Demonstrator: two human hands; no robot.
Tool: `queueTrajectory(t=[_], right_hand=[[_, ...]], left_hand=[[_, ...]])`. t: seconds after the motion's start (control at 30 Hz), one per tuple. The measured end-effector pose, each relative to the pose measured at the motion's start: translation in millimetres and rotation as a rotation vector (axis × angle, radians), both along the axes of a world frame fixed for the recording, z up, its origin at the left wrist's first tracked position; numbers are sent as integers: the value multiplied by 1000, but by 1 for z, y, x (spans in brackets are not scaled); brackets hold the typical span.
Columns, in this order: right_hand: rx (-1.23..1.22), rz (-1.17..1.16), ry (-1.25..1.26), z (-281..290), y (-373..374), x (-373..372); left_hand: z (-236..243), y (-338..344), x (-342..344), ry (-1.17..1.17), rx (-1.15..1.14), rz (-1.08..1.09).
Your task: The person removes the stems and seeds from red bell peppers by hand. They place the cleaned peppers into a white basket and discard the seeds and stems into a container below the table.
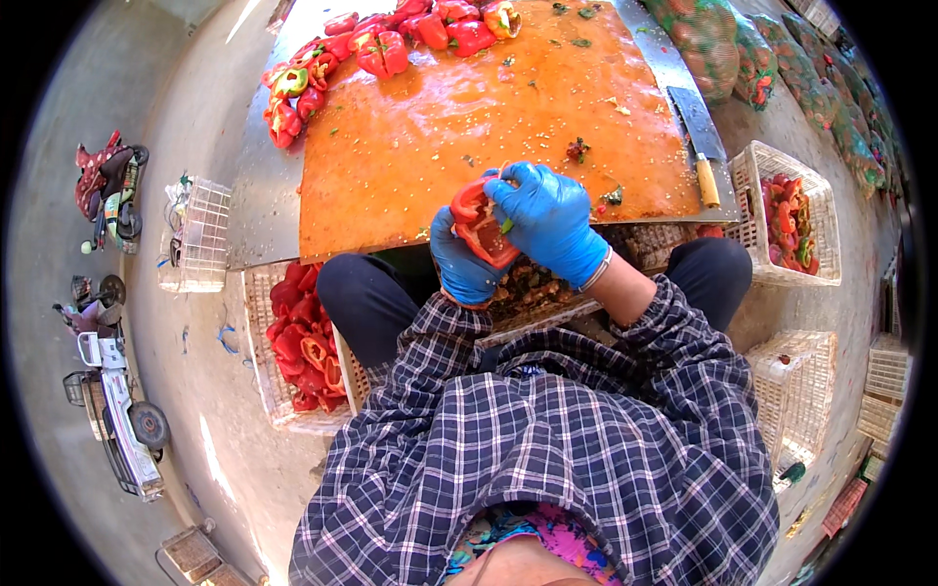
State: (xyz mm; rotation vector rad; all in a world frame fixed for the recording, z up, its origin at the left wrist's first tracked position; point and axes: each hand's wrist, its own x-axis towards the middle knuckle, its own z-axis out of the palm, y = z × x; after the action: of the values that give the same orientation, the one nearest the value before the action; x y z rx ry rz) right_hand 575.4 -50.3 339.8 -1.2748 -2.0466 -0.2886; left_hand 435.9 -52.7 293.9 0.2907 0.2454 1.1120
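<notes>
A red bell pepper [483, 234], cut open with its hollow inside showing, is held just past the near edge of the orange board [469, 127]. My left hand [463, 262], in a blue glove, cups it from the left and below. From the right my right hand [549, 217], also gloved in blue, has its fingers curled against the pepper's upper rim. Whether those fingers also hold a small tool is hidden. Below my hands, between my knees, sits a container of pepper cores and scraps [528, 295].
Red peppers [383, 54] line the board's far left. A cleaver [698, 137] with a wooden handle lies at its right edge. Crates of peppers stand left [262, 322] and right [816, 210], another crate [796, 391] nearer right. Net sacks [703, 49] stand far right.
</notes>
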Motion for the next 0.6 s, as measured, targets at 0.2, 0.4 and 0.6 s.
queueTrajectory(t=[0.2, 0.4, 0.6], right_hand=[[-291, 184, 648, 0, 1, 3], [-1120, 189, 1267, 44, -30, -7], [-1248, 404, 1509, 18, -29, -9]], left_hand=[[-3, -5, -4, 70, 78, 77], [2, 6, -5, 45, 299, 24], [9, 12, -10, 235, 434, -56]])
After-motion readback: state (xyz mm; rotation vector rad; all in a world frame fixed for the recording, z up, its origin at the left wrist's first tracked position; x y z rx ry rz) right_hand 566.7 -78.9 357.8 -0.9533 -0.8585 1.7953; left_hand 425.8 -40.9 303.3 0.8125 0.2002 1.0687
